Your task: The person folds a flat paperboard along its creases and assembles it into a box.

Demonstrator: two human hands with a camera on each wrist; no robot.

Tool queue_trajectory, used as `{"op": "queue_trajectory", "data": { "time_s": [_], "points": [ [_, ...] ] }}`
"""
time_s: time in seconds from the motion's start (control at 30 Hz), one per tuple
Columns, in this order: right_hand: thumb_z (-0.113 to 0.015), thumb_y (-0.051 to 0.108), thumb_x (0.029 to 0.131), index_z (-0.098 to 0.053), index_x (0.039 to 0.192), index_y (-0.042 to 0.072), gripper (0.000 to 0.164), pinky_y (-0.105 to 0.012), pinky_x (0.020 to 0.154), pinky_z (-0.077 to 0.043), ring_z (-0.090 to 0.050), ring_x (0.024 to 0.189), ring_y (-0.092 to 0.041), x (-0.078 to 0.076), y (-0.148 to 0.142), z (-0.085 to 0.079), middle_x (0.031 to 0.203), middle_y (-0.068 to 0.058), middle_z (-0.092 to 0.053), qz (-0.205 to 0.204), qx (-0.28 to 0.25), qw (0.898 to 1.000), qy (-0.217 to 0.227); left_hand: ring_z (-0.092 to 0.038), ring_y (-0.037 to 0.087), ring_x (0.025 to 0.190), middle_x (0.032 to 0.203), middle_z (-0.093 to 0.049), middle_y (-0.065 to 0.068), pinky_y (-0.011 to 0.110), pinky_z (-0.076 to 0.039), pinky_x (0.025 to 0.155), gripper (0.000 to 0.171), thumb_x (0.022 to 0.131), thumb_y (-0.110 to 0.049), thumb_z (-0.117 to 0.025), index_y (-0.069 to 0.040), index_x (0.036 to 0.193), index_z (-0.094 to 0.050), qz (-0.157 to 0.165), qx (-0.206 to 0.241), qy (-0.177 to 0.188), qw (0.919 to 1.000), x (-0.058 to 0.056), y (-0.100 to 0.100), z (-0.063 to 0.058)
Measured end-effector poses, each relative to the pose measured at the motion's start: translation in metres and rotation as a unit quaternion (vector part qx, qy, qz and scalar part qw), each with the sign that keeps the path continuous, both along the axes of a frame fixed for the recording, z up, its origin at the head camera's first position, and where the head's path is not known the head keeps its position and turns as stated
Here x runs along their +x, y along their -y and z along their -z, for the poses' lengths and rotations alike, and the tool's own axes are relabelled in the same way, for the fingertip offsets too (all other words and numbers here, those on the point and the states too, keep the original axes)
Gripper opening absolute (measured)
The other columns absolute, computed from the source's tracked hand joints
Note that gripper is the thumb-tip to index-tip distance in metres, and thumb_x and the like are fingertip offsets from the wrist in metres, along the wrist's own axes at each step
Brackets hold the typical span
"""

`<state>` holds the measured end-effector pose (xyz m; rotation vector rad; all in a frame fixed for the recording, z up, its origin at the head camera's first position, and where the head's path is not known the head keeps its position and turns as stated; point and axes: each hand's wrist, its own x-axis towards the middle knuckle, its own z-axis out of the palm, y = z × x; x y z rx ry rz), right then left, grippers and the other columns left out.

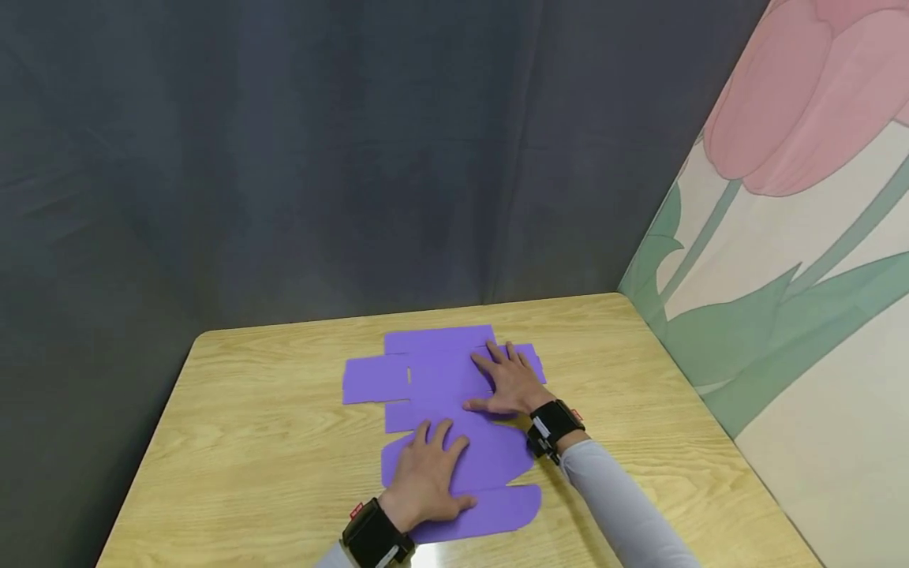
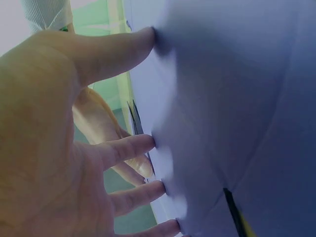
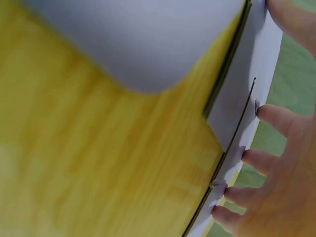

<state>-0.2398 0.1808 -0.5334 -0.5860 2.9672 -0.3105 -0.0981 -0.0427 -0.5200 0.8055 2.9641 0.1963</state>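
Observation:
A purple cardboard box blank [image 1: 440, 379] lies unfolded on the table, with flaps out to both sides and creases between its panels. My left hand [image 1: 426, 481] rests on its near panels, fingers spread and fingertips touching the card. Farther up, my right hand [image 1: 513, 383] presses on the right side of the middle panels, its fingers also spread. In the left wrist view the fingertips meet the cardboard [image 2: 237, 98], which looks bluish there. The right wrist view shows the right fingertips on the card [image 3: 237, 84] near a slit, beside a rounded flap.
The light wooden table [image 1: 248, 442] extends around the blank on all sides. A dark curtain [image 1: 319, 158] hangs behind the far edge. At the right stands a panel with a tulip print [image 1: 781, 315]. Both wrists wear black straps [image 1: 554, 426].

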Motion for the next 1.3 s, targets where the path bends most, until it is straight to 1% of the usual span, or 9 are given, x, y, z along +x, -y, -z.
{"op": "queue_trajectory", "data": {
  "time_s": [0.13, 0.3, 0.5, 0.63, 0.77, 0.9, 1.03, 1.13, 1.3],
  "points": [
    [-0.072, 0.079, 0.082, -0.042, 0.165, 0.02, 0.106, -0.068, 0.13, -0.023, -0.021, 0.157, -0.06, -0.002, 0.007, -0.001, 0.175, -0.021, -0.025, 0.001, 0.001, 1.0, 0.006, -0.05, 0.048, 0.139, 0.156, -0.049, 0.017, 0.056, -0.061, 0.095, 0.088, 0.075, -0.072, -0.083, -0.023, 0.146, -0.061, -0.008, 0.002, -0.003, 1.0, -0.003, 0.004, 0.0],
    [-0.074, 0.079, 0.081, -0.043, 0.165, 0.019, 0.107, -0.068, 0.13, -0.023, -0.022, 0.157, -0.06, -0.005, 0.012, -0.002, 0.176, -0.021, -0.024, 0.001, 0.005, 1.0, 0.014, -0.048, 0.049, 0.14, 0.16, -0.045, 0.023, 0.057, -0.059, 0.095, 0.091, 0.073, -0.071, -0.085, -0.023, 0.146, -0.06, -0.022, 0.003, 0.021, 0.9995, -0.005, 0.004, -0.003],
    [-0.082, 0.071, 0.077, -0.056, 0.154, 0.009, 0.103, -0.068, 0.124, -0.034, -0.036, 0.152, -0.056, -0.019, 0.026, -0.008, 0.164, -0.025, -0.044, -0.019, -0.053, 0.998, -0.026, -0.051, 0.047, 0.135, 0.155, -0.049, 0.027, 0.056, -0.056, 0.101, 0.093, 0.064, -0.067, -0.093, -0.021, 0.139, -0.061, -0.044, -0.013, 0.029, 0.9985, -0.001, -0.006, -0.012],
    [-0.084, 0.064, 0.08, -0.058, 0.151, 0.005, 0.096, -0.068, 0.12, -0.04, -0.044, 0.15, -0.049, -0.032, 0.037, -0.016, 0.159, -0.026, -0.05, -0.034, -0.077, 0.995, -0.044, -0.05, 0.05, 0.138, 0.152, -0.048, 0.029, 0.055, -0.054, 0.109, 0.096, 0.061, -0.063, -0.097, -0.018, 0.138, -0.061, -0.051, -0.014, 0.035, 0.998, 0.001, -0.018, -0.016],
    [-0.081, 0.063, 0.084, -0.056, 0.153, 0.005, 0.093, -0.068, 0.119, -0.04, -0.05, 0.145, -0.049, -0.043, 0.048, -0.018, 0.157, -0.026, -0.051, -0.035, -0.068, 0.997, -0.033, -0.049, 0.054, 0.14, 0.153, -0.047, 0.031, 0.052, -0.056, 0.11, 0.101, 0.059, -0.06, -0.1, -0.017, 0.143, -0.061, -0.054, -0.02, 0.04, 0.9976, 0.004, -0.028, -0.017],
    [-0.076, 0.065, 0.088, -0.056, 0.154, 0.007, 0.091, -0.067, 0.118, -0.041, -0.05, 0.143, -0.046, -0.051, 0.053, -0.012, 0.157, -0.021, -0.051, -0.019, -0.043, 0.999, -0.023, -0.049, 0.055, 0.139, 0.153, -0.048, 0.032, 0.05, -0.058, 0.108, 0.106, 0.056, -0.062, -0.101, -0.019, 0.145, -0.061, -0.051, -0.033, 0.04, 0.9973, 0.009, -0.035, -0.016],
    [-0.07, 0.069, 0.09, -0.057, 0.152, 0.006, 0.09, -0.066, 0.118, -0.04, -0.048, 0.145, -0.044, -0.053, 0.047, 0.0, 0.157, -0.019, -0.051, -0.006, -0.013, 1.0, -0.028, -0.05, 0.053, 0.138, 0.152, -0.049, 0.03, 0.049, -0.06, 0.104, 0.107, 0.055, -0.063, -0.101, -0.019, 0.144, -0.061, -0.048, -0.037, 0.035, 0.9976, 0.016, -0.042, -0.014],
    [-0.068, 0.069, 0.091, -0.06, 0.149, 0.003, 0.088, -0.067, 0.118, -0.04, -0.05, 0.143, -0.044, -0.052, 0.043, 0.004, 0.154, -0.02, -0.053, 0.002, -0.008, 0.999, -0.036, -0.051, 0.051, 0.136, 0.151, -0.05, 0.029, 0.047, -0.061, 0.102, 0.105, 0.055, -0.063, -0.101, -0.02, 0.142, -0.061, -0.046, -0.041, 0.029, 0.9977, 0.021, -0.045, -0.014],
    [-0.067, 0.069, 0.092, -0.064, 0.144, 0.002, 0.084, -0.067, 0.116, -0.041, -0.052, 0.138, -0.045, -0.052, 0.037, 0.003, 0.149, -0.019, -0.055, 0.013, -0.006, 0.999, -0.047, -0.052, 0.05, 0.136, 0.151, -0.051, 0.028, 0.046, -0.06, 0.103, 0.104, 0.054, -0.063, -0.101, -0.022, 0.14, -0.061, -0.043, -0.051, 0.021, 0.9976, 0.022, -0.051, -0.017]
  ]
}}
